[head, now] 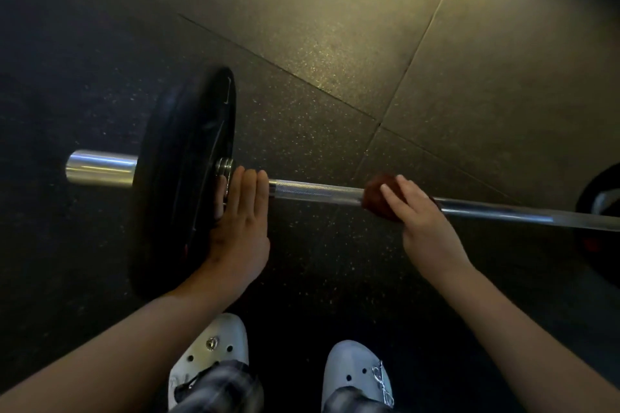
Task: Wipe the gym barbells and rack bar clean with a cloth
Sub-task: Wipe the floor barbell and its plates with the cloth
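Head view: the barbell (318,193) looks heavy and stiff, the left hand (238,225) flat, fingers straight, against its plate (181,161), the right hand (426,225) gripping a soft cloth (375,196) round the shaft (503,211).

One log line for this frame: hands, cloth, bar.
left hand: flat against plate | right hand: grips cloth on barbell | barbell: lying on floor
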